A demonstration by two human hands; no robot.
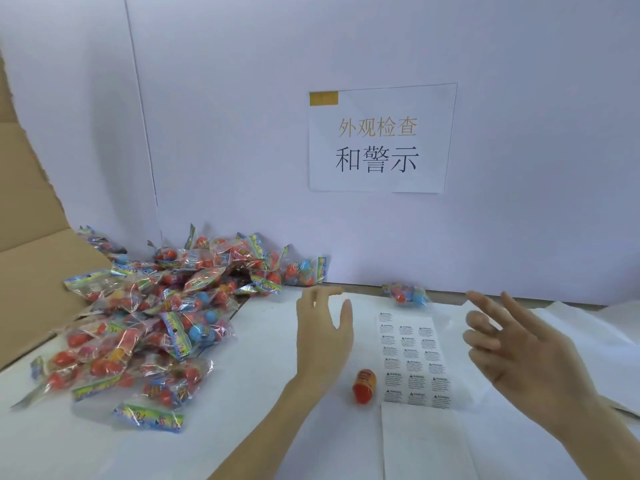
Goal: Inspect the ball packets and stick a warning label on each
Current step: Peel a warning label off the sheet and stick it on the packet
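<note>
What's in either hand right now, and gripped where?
Nothing. Left hand and right hand both hover open above the table, no grip on any packet or the label sheet.

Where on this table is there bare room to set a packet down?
Bare table lies between the packet pile and the label sheet, and near the front edge. The left side is crowded, and a small orange bottle lies beside the sheet.

Left of my fingers, the ball packets (145,327) are glossy, crinkled clear plastic. Between my hands lies the matt paper label sheet (414,362). Beside my left wrist, a shiny orange-red plastic capsule (363,386). Far left, rough brown cardboard (38,271).
</note>
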